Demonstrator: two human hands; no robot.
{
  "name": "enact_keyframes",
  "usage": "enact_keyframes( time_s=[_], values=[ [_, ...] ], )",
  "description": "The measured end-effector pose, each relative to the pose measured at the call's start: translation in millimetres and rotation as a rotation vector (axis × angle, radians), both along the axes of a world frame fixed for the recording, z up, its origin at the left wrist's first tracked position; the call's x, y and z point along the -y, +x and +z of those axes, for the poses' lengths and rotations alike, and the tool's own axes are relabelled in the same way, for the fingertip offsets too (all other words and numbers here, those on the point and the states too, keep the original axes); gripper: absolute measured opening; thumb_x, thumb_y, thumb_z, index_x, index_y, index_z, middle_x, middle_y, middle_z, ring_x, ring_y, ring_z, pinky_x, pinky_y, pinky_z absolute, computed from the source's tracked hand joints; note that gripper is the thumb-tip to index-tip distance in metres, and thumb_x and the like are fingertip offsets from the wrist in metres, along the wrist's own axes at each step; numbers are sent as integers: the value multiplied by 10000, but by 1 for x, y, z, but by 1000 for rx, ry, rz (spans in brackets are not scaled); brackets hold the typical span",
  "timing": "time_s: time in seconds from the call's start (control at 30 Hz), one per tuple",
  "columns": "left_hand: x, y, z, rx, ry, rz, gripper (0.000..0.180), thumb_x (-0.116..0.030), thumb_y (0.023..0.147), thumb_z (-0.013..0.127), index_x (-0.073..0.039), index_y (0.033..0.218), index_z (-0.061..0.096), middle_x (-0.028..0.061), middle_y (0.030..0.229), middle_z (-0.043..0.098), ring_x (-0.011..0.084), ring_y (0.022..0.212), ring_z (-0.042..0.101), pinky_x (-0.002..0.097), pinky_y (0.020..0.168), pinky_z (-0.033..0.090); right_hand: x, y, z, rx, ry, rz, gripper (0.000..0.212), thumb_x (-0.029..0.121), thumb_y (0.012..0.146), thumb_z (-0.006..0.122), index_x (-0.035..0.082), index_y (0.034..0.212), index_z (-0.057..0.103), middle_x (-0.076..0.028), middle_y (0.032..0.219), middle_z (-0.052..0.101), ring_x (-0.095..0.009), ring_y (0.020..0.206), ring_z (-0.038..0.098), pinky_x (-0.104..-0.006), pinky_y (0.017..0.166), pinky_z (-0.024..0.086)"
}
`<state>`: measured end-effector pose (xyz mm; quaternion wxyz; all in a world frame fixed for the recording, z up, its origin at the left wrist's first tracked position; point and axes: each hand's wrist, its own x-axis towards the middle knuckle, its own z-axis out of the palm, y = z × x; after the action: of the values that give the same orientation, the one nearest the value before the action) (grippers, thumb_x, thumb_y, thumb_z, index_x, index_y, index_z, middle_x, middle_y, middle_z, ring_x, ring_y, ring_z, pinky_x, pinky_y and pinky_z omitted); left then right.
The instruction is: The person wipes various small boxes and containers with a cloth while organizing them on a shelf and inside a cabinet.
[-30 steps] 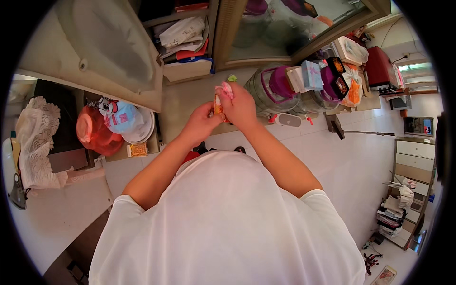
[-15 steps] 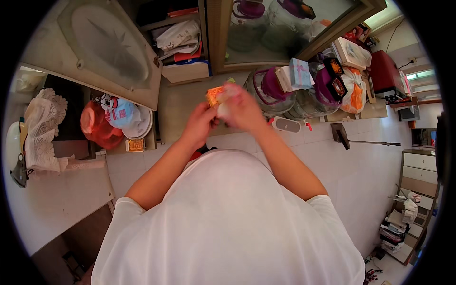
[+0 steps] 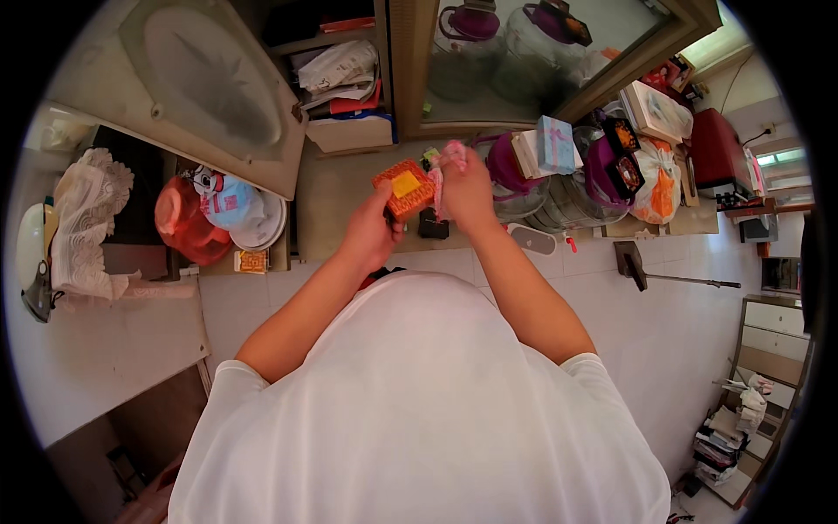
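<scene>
My left hand grips a small orange patterned box with a yellow square in the middle of its face. A crumpled pink cloth is bunched in my right hand, close beside the box's right edge. Both hands are held above the counter. Below the box, a small dark object rests on the counter, too small to name. A similar orange box lies farther left.
Large glass jars with purple lids stand right of my hands, with a light-blue gift box on top. A mirror rises behind. On the left sit a red translucent bowl, a stack of white plates and an open cabinet door.
The orange box has turned its face into view. My right hand with the pink cloth has moved from over the box to its right side. The dark object now shows.
</scene>
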<state>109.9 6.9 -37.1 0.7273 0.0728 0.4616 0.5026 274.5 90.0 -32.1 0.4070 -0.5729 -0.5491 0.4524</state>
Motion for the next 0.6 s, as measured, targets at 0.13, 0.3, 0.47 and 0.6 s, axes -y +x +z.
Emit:
enact_keyframes(
  time_s=[0.13, 0.3, 0.47, 0.6],
  values=[
    [-7, -12, 6, 53, -47, 73, 289, -427, 1023, 568, -159, 1128, 588, -28, 927, 591, 94, 672, 457, 247, 622, 402, 18, -16, 16, -290, 77, -20, 323, 205, 986, 584, -5, 1231, 585, -192, 1081, 700, -337, 992, 689, -387, 877, 524],
    [-13, 8, 43, 198, -140, 100, 243, -349, 1035, 540, -115, 1065, 600, 8, 889, 603, 113, 659, 508, 241, 582, 406, 38, -34, 17, 173, 623, 189, 310, 202, 983, 588, 31, 1242, 578, -220, 1164, 657, -406, 1009, 654, -410, 899, 525],
    [4, -20, 17, 359, -181, -1, 231, -321, 1022, 527, -97, 1011, 582, 30, 831, 590, 111, 583, 468, 253, 524, 387, 5, -19, 2, 130, 268, 121, 295, 211, 1005, 579, 31, 1239, 584, -179, 1085, 684, -326, 942, 669, -371, 840, 543],
    [-2, -24, 25, 383, -60, -14, 239, -333, 1007, 544, -99, 1037, 579, 19, 826, 579, 109, 566, 452, 250, 512, 378, -23, -1, -37, -338, 217, 23, 245, 235, 1055, 530, 19, 1150, 597, -99, 941, 700, -184, 767, 688, -328, 629, 543]
  ],
)
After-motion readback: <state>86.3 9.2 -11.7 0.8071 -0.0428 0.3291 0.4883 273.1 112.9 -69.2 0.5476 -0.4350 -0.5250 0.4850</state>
